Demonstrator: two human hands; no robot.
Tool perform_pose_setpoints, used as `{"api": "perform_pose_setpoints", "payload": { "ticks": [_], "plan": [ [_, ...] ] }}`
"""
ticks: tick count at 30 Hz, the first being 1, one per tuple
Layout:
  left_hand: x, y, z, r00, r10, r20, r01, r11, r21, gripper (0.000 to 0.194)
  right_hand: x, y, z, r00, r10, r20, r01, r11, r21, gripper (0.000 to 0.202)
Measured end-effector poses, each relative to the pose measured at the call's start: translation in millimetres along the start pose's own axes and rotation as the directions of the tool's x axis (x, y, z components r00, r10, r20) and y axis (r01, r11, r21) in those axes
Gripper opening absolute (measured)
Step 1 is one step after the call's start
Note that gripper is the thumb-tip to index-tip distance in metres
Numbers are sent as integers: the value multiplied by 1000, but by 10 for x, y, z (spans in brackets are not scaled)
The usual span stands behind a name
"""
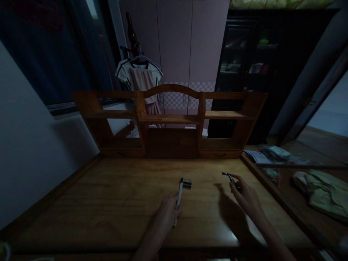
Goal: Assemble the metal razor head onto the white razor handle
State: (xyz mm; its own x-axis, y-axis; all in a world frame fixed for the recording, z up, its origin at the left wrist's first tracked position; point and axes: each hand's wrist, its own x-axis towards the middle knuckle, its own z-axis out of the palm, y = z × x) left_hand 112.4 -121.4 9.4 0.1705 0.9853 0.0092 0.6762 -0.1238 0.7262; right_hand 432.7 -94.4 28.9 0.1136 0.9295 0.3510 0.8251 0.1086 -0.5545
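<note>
Above the near middle of the wooden desk [130, 188], my left hand [167, 212] is closed round a slim pale handle [179, 194]. A short dark and silvery head [187, 184] sticks out to the right at its top. Farther right, my right hand [246, 195] pinches a small dark tool with a shiny bent neck [230, 177], its narrow head pointing left. The two tools are apart from each other. Dim light hides what exactly they are. A shadow of my right hand falls on the desktop.
A wooden shelf unit [171, 119] stands along the desk's far edge. To the right, beyond the raised side edge, lie papers [257, 156] and a pale green cloth [327, 194]. A white wall [35, 145] borders the left. Clothes [141, 78] hang behind the shelf.
</note>
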Motion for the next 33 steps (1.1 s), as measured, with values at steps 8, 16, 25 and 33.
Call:
{"api": "perform_pose_setpoints", "payload": {
  "ticks": [8,16,25,33],
  "plan": [
    [239,729,816,986,130,108,-95,956,-278,23,-64,465,-166,990,58,-125,-80,981,-179,36],
    [394,1296,1693,979,164,118,-158,986,-62,28,-129,619,-211,980,9,-198,-17,999,-38,30],
    [426,1345,1673,994,101,28,-103,992,75,33,-136,858,-78,965,20,-261,-73,978,-196,27],
    [299,1395,1477,987,161,5,-161,985,64,38,-230,767,-84,953,-71,-294,-81,877,-474,27]
  ]
}}
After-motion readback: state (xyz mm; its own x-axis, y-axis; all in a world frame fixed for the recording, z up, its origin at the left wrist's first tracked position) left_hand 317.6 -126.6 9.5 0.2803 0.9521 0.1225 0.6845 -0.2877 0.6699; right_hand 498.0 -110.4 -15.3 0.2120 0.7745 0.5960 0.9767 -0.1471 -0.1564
